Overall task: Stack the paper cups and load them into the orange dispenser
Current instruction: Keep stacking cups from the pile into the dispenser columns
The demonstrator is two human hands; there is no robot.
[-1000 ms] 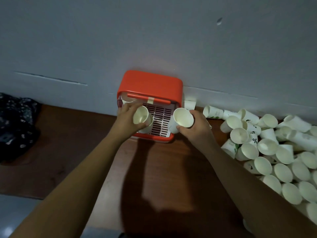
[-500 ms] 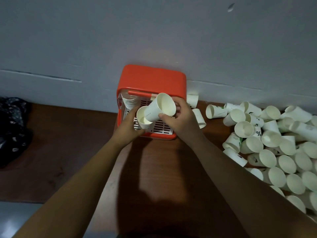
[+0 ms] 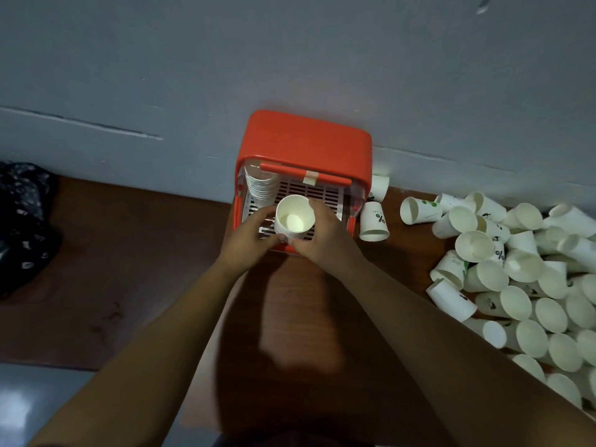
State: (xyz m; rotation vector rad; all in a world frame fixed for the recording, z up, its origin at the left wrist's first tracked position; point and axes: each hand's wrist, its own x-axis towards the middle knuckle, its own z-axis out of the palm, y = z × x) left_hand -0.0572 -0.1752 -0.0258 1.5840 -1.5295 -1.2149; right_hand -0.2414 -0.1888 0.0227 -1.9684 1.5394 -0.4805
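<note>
There was one orange dispenser, with one strip of pale tape on its front bar; two stacks of nested paper cups were in view, one loaded stack at the dispenser's left side and one held stack gripped between two hands, the left hand and the right hand; the cups in each stack were too tightly nested to count. Two loose cups lay just beside the dispenser's right side, one wall-side cup and one percent-marked cup; the pile farther right on the one tabletop held well over twenty, too overlapped for an exact count; one dark patterned cloth lay at far left.
</note>
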